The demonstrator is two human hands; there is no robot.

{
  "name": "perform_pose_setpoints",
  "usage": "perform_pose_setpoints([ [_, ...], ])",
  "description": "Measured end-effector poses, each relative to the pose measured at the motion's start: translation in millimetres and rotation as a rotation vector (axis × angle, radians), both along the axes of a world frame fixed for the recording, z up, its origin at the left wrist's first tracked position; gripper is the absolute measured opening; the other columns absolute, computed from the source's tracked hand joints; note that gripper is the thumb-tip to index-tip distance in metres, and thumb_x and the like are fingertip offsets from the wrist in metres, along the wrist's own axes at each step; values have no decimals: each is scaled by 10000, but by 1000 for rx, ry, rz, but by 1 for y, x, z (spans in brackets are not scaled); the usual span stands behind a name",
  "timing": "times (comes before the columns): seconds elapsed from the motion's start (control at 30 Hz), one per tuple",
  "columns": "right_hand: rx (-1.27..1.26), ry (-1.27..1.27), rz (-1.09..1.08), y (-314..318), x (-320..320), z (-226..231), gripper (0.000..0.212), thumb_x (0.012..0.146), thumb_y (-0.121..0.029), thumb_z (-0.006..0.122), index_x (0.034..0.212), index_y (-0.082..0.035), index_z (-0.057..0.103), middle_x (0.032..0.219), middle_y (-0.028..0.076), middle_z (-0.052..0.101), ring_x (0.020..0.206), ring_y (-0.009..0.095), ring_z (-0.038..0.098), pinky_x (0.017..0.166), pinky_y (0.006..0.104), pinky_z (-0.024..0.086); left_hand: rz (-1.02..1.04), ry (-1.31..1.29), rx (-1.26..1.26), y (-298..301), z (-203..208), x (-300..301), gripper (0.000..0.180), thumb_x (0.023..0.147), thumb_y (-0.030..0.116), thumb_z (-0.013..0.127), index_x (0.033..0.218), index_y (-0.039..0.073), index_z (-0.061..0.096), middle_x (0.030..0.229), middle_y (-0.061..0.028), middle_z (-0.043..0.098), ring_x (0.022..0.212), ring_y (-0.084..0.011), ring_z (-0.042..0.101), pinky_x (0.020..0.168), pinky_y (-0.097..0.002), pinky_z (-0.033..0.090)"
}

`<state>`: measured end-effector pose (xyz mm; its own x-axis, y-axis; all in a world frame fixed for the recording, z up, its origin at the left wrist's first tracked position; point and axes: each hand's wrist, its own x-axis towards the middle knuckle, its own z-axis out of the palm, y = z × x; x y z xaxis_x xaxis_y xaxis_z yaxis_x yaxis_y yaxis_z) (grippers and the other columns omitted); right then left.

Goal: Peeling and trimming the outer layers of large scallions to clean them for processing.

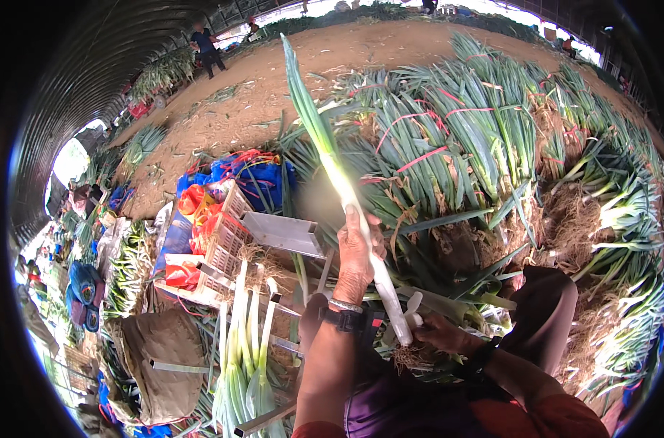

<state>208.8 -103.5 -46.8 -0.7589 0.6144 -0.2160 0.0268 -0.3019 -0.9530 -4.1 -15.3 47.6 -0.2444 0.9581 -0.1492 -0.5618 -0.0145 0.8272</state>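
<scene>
My left hand [360, 241] is closed around the pale stalk of one long leek [339, 182], thumb lying along it. The leek slants in front of me, green leaves up and to the left, its roots [407, 358] low, near my lap. My right hand [445, 336] is at the root end with the fingers bent; I cannot tell whether they are pinching the leek or just beside it.

Left of my hands, a metal rack [281, 232] sticks out, and several leeks [237, 358] lie by its bars, root ends away from me, leaves toward me. Just beyond stands a pale plastic crate [221, 247] with slatted sides, with red and orange plastic bags [193, 201] heaped in and over it. Behind it is a heap of blue bags [253, 177] with red strips on top. A brown sack [160, 365] lies nearer me on the left.

My left forearm rises from the lower edge, wrist banded, palm turned in around the stalk; my right forearm comes in from the lower right, reaching inward past my knee [547, 314]. Farther out on the right, leek bundles [456, 139] tied with red strips lie on the earth floor [273, 95].
</scene>
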Motion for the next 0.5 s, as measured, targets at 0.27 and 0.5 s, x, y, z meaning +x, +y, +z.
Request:
perform_pose_setpoints([
  [0.27,-256,129,-32,0,-1,-7,346,825,-46,566,1167,-16,530,1010,55,614,898,126,595,773,296,495,-187,-358,308,-13,7,-21,589,863,663,405,823,93,548,529,39,347,380,-69,335,320,-211,272],
  [0.5,621,-97,-112,12,-8,3,332,848,-93,546,1175,-37,524,1120,126,505,927,222,533,796,346,437,-63,-386,408,-13,10,-61,660,851,650,444,1085,47,574,675,-10,518,555,-115,496,487,-253,466],
])
